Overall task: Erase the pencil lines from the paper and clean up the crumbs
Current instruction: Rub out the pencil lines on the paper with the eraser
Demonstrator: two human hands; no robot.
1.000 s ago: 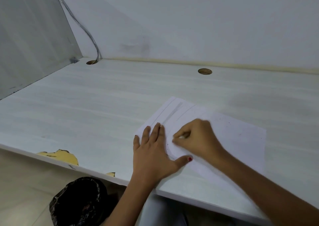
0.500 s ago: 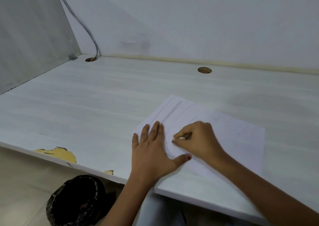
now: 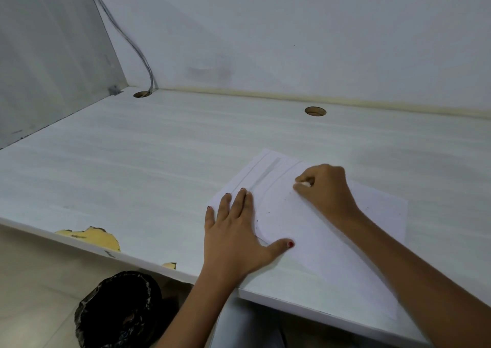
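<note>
A white sheet of paper [image 3: 313, 230] lies on the pale desk, near its front edge. Faint pencil lines [image 3: 265, 172] run along the sheet's far left part, and tiny dark crumbs speckle its middle. My left hand [image 3: 236, 230] lies flat, fingers spread, pressing down the sheet's left edge. My right hand [image 3: 325, 188] is closed on a small white eraser [image 3: 305, 184], which is pressed to the paper in its far half. Most of the eraser is hidden inside my fingers.
The desk [image 3: 132, 167] has two cable holes, one [image 3: 315, 111] at the back and one [image 3: 141, 94] in the left corner with a grey cable. A bin with a black bag [image 3: 119, 313] stands on the floor below the chipped front edge.
My right hand with the eraser has slid away from me, up the sheet and off to the right of my left hand. My left hand stays pressed flat on the paper.
</note>
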